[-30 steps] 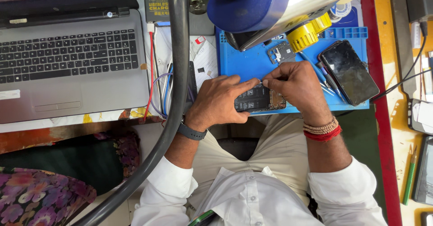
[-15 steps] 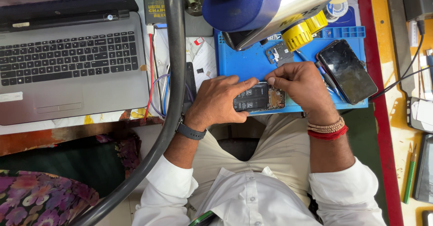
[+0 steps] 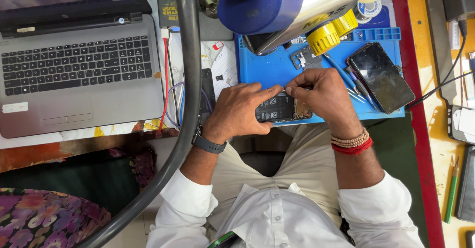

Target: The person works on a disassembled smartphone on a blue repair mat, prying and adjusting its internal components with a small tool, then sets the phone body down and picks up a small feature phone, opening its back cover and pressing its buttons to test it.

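While opened phone [image 3: 282, 108] stays put on blue mat [image 3: 267, 70], left hand [image 3: 242, 110] steadies it; right hand [image 3: 316, 92] keeps pinching at top edge.

Bright, even light falls from above, so shadows under the hands [image 3: 282, 104] are soft and short. Glare streaks the metal cylinder [image 3: 307, 10] at the top, and a faint sheen lies on the dark phone screen [image 3: 381, 77]. That cylinder and the thick hose [image 3: 185, 79] close to the lens look soft, while the tabletop [image 3: 277, 67] is sharp.

A cluttered workbench [image 3: 123, 134] with a red-edged yellow side shelf [image 3: 435, 129].
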The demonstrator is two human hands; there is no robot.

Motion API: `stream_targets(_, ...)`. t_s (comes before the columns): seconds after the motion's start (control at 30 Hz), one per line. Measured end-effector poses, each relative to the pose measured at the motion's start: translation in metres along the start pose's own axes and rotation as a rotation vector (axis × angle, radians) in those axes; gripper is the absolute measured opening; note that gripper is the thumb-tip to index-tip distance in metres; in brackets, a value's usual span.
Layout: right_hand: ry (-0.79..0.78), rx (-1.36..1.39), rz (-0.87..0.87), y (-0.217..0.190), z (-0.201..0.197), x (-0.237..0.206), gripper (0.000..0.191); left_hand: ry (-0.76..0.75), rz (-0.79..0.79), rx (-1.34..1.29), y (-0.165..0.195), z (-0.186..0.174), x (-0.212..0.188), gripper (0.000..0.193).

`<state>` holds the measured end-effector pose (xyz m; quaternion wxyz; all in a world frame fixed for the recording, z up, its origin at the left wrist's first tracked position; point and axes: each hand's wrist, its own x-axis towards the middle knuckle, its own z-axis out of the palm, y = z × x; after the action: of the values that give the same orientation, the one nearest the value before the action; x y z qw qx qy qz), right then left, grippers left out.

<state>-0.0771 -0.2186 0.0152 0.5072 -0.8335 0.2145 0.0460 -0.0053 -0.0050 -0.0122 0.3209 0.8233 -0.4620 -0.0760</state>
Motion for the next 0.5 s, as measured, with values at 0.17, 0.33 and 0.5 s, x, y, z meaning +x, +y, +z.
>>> stream_targets(0.17,0.004,0.017,-0.004,-0.0015,-0.0003,0.0003,0.011,0.001,0.013,0.012,-0.0008,0.0004,-0.001,0.081)
stream_targets(0.33,0.013,-0.006,-0.009,-0.0004,0.0014,0.0028,0.01,-0.014,-0.009,0.012,-0.0019,0.0008,-0.0014,0.081)
stream_targets(0.5,0.01,-0.003,0.015,0.0024,0.0017,0.0029,0.01,-0.006,0.008,0.015,-0.0012,0.0012,-0.0015,0.081)
